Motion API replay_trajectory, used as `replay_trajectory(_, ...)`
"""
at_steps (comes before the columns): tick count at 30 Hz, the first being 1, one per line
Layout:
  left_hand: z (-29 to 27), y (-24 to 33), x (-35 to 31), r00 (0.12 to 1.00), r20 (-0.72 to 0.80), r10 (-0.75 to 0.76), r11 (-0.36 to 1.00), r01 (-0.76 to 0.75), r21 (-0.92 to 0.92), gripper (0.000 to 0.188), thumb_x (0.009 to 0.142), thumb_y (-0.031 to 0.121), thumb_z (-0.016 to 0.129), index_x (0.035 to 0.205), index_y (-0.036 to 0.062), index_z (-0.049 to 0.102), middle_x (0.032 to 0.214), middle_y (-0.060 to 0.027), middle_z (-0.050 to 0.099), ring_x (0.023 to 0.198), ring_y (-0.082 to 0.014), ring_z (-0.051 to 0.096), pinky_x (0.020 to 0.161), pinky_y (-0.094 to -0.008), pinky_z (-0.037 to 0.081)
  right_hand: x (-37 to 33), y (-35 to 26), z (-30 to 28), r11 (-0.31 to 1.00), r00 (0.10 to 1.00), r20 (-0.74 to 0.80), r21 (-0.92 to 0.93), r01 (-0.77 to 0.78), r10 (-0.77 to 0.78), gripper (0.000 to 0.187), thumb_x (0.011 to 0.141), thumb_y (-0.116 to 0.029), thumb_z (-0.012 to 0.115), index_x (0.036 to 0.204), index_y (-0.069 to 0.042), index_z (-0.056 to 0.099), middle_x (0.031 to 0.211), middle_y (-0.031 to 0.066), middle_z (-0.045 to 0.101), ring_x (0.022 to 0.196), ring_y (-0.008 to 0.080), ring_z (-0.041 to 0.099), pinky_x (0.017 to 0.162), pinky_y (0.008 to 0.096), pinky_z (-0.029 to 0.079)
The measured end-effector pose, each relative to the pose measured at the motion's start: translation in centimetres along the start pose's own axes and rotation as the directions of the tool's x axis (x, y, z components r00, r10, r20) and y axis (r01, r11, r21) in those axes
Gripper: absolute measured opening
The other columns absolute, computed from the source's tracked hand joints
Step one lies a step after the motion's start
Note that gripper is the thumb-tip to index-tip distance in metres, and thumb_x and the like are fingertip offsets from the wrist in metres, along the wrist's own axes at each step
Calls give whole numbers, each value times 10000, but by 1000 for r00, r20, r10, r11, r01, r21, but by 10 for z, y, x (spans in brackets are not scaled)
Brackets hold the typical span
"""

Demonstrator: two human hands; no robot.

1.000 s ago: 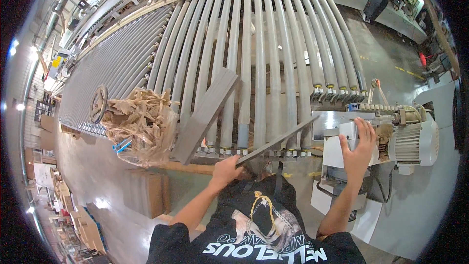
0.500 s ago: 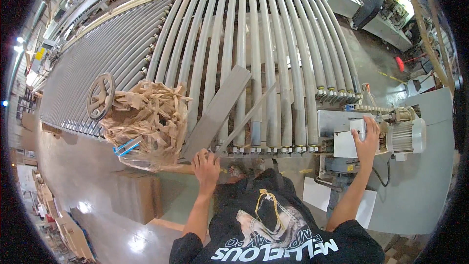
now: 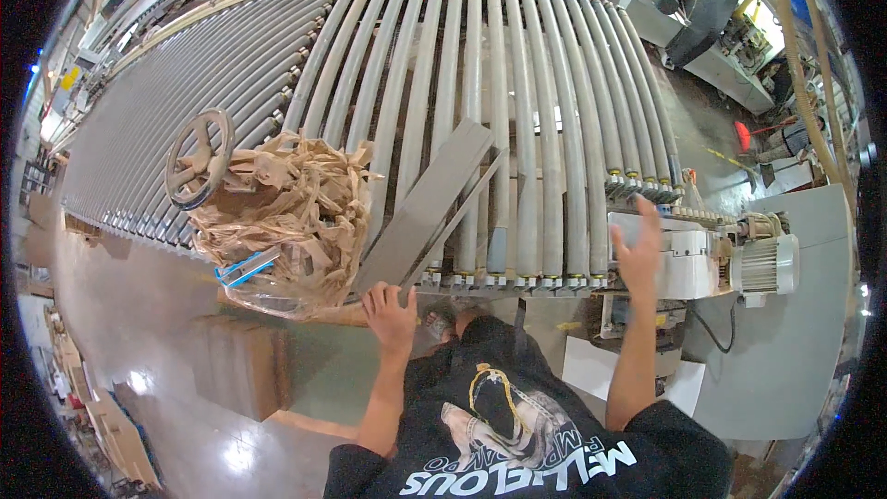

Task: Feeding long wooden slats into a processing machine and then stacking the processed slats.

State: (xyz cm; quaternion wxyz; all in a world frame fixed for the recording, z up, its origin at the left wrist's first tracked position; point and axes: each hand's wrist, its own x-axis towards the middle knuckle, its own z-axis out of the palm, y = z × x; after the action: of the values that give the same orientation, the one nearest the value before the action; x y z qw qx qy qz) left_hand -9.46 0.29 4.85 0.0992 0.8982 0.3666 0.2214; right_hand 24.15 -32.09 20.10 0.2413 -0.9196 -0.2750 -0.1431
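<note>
My left hand [image 3: 392, 316] is at the near end of a wide grey board [image 3: 434, 203], fingers slightly apart and fingertips against the board's end. The board slants away to the right across metal rollers [image 3: 407, 111]. A narrow grey strip [image 3: 462, 212] runs close along the board's right side, its near end by my left thumb. My right hand [image 3: 639, 245] is raised and open, fingers stretched out, with nothing in it. It is beside the left end of a white motor unit [image 3: 693, 263].
Left of the board, a clear bag of crumpled brown paper [image 3: 286, 212] stands beside a handwheel [image 3: 200, 159]. A blue-edged object [image 3: 248, 268] lies on the bag. Stacked brown cardboard [image 3: 236, 365] is below. A grey panel [image 3: 785, 342] stands right, and machinery [image 3: 730, 28] far right.
My right hand has left the white motor unit and moved left, fingers spreading. The narrow strip now lies nearer the wide board. My left hand's fingers have loosened slightly.
</note>
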Motion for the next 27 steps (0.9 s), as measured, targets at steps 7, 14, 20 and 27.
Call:
replay_trajectory(7, -18, 14, -12, 971, -108, -213, 976, 206, -72, 537, 953, 366, 788, 1359, 71, 596, 1318, -137, 595, 1250, -381, 544, 1101, -550, 398, 72, -16, 203, 884, 917, 396, 445, -141, -53, 789, 998, -450, 766, 1580, -7, 471, 1608, 213, 493, 1502, 396, 460, 1260, 462, 351)
replay_trajectory(14, -23, -7, -52, 870, 82, -487, 800, 482, -358, 776, 1080, 496, 624, 1627, 7, 372, 1696, -198, 339, 1561, -400, 295, 1273, -579, 214, 182, -27, 299, 385, 838, 531, 804, -454, -121, 952, 1033, -698, 568, 1685, -41, 347, 1723, 138, 403, 1613, 271, 334, 1335, 437, 234)
replay_trajectory(20, -2, 9, -25, 688, 281, -670, 280, 584, -762, 862, 1132, 531, 473, 1736, 16, 137, 1814, -181, 111, 1674, -325, 87, 1340, -491, 86, 207, -47, 317, 333, 687, 668, 741, -582, -286, 1032, 1013, -849, 369, 1691, -71, 362, 1761, 98, 341, 1638, 258, 273, 1357, 433, 136)
replay_trajectory(27, 29, 10, -21, 667, 151, -729, 203, 421, -884, 838, 1141, 496, 461, 1714, -43, 170, 1807, -181, 142, 1660, -288, 144, 1342, -448, 86, 200, -61, 305, 445, 620, 728, 677, -586, -292, 961, 1022, -848, 340, 1670, -147, 447, 1752, 83, 352, 1636, 265, 249, 1348, 447, 86)
